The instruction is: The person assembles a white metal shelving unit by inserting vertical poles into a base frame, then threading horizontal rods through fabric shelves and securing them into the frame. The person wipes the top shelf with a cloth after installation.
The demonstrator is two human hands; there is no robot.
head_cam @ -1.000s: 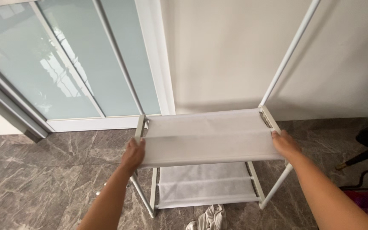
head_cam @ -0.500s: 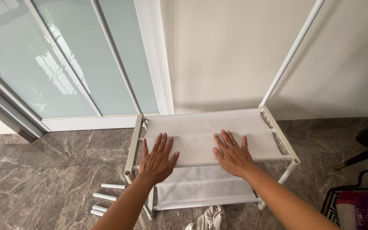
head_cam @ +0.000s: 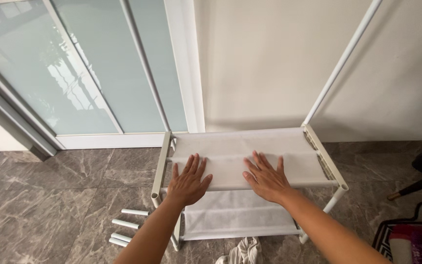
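Top shelf point(head_cam: 240, 149) of a white fabric rack, stretched flat between white side rails, sits right under both hands, against the cream wall. Left hand point(head_cam: 187, 182) lies palm down on the fabric near its left front edge, fingers spread wide, gripping nothing. Right hand point(head_cam: 265, 177) is flat beside it, also splayed wide, palm on the fabric near the middle, holding nothing. The hands are close but apart. Below the hands, a lower fabric shelf point(head_cam: 240, 215) shows. Right of the right hand, a perforated side rail point(head_cam: 324, 164) ends at a corner post point(head_cam: 337, 194); a tall white pole point(head_cam: 340, 61) rises from the far right corner. Left of the left hand, loose white tubes point(head_cam: 125, 225) lie on the grey marble floor point(head_cam: 50, 195). Near the forearms, a crumpled cloth point(head_cam: 244, 252). Frosted glass door point(head_cam: 74, 63) at far left.
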